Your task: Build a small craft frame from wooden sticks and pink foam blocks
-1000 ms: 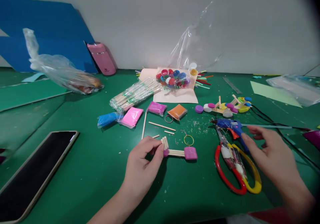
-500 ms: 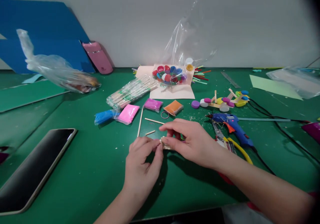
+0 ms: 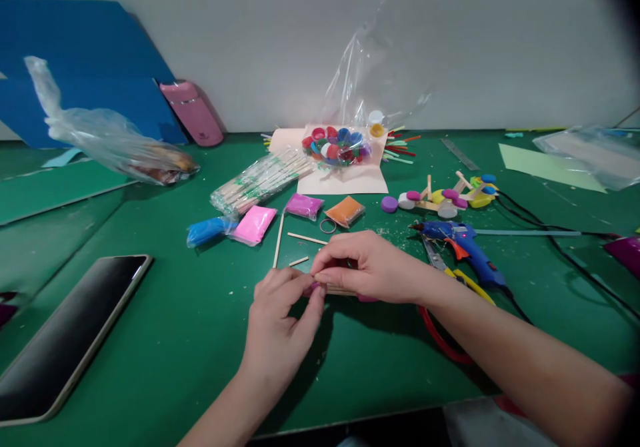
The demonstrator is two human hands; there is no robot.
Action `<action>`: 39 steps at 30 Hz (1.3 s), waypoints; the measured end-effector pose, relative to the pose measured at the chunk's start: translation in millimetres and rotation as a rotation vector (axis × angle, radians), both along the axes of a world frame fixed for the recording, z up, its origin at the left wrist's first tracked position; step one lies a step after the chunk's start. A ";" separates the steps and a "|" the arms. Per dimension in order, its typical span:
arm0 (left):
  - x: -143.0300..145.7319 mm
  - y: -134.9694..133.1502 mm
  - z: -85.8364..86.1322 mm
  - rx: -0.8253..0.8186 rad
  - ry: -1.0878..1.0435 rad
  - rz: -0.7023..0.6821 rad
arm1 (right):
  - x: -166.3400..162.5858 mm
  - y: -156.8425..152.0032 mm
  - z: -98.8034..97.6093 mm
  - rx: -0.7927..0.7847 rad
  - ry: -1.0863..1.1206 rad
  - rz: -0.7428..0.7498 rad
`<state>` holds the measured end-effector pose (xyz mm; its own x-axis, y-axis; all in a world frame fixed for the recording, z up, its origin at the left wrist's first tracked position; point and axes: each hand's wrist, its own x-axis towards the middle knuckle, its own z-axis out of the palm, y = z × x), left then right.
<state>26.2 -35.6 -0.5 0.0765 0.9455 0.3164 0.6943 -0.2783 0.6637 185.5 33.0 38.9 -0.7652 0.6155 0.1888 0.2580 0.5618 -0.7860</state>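
Observation:
My left hand [image 3: 283, 317] pinches the left end of a small piece made of pale wooden sticks [image 3: 343, 290] laid side by side. Purple material [image 3: 312, 289] shows between the fingertips, and a magenta bit [image 3: 367, 298] sticks out at the piece's right end. My right hand [image 3: 367, 267] arches over the piece, thumb and forefinger closed at the same left end; its palm hides much of the sticks. Beyond the hands lie a long loose stick [image 3: 279, 240], a short stick [image 3: 299, 261] and another stick [image 3: 306, 238].
To the right lie a blue glue gun [image 3: 463, 247] with its cable and red-and-yellow-handled scissors [image 3: 440, 340]. Behind are clay packets [image 3: 255, 226], a bag of sticks [image 3: 260, 184], bottle caps [image 3: 340, 146] in plastic and a bottle-cap figure [image 3: 447, 200]. A phone [image 3: 75, 334] lies left.
The stick piece has turned: its side now shows below my right hand, with magenta at the right end. My right fingers have shifted slightly left, and more of the scissors' red handle shows.

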 end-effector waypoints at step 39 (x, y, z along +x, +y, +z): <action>-23.5 11.8 -5.8 -0.251 -0.067 -0.263 | -3.4 3.8 -8.1 -0.121 -0.133 0.082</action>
